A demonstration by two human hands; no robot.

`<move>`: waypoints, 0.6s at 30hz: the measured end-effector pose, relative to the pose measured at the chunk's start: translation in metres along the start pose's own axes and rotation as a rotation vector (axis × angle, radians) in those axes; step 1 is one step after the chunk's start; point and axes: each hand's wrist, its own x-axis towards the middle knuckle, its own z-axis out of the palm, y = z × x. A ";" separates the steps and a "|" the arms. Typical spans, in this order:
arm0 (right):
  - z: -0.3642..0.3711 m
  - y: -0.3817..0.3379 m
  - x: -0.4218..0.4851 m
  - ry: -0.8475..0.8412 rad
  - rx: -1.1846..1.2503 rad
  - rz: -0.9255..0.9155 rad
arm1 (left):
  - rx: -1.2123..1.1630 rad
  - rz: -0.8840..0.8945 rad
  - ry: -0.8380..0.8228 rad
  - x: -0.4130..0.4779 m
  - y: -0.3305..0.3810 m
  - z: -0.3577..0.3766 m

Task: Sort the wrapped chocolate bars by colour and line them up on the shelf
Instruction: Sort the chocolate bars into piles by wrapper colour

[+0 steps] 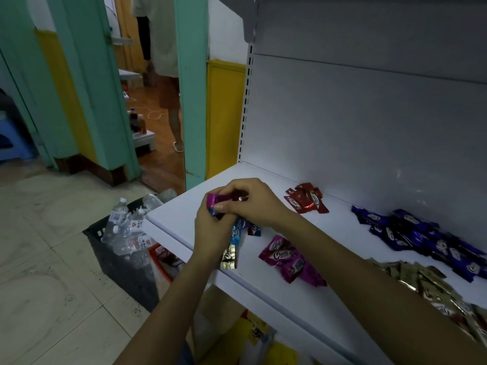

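On the white shelf (184, 206) my left hand (210, 233) grips a mixed bunch of wrapped bars: a magenta bar (214, 200) on top, a light blue bar (236, 234) and a gold bar (228, 257) hanging below. My right hand (253, 201) pinches the bars at the top of that bunch. Sorted groups lie on the shelf: red bars (307, 198) at the back, magenta bars (287, 259) in front, dark blue bars (421, 238) to the right, gold bars (434, 288) at the near right.
A black crate of plastic water bottles (126, 233) stands on the tiled floor left of the shelf. Yellow packaging (253, 335) sits on a lower level. A person (166, 61) stands in the doorway beyond. The grey back panel (369, 114) rises behind the shelf.
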 end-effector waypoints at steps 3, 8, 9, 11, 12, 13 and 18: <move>-0.004 0.002 0.002 0.159 0.117 0.059 | 0.036 0.056 -0.007 -0.003 0.003 0.000; -0.023 0.005 -0.004 0.279 0.214 0.140 | 0.090 0.110 -0.026 -0.003 0.004 0.001; -0.024 0.005 -0.007 0.250 0.199 0.152 | 0.102 0.117 -0.027 -0.003 0.004 0.000; -0.026 0.008 -0.011 0.229 0.173 0.177 | 0.112 0.137 -0.038 -0.004 0.004 -0.001; -0.027 0.009 -0.014 0.238 0.172 0.182 | 0.111 0.143 -0.046 -0.005 0.005 -0.002; -0.029 0.011 -0.016 0.248 0.174 0.185 | 0.109 0.152 -0.055 -0.006 0.005 -0.002; -0.018 0.020 -0.026 0.287 -0.006 0.147 | 0.170 0.159 -0.112 -0.008 0.005 -0.001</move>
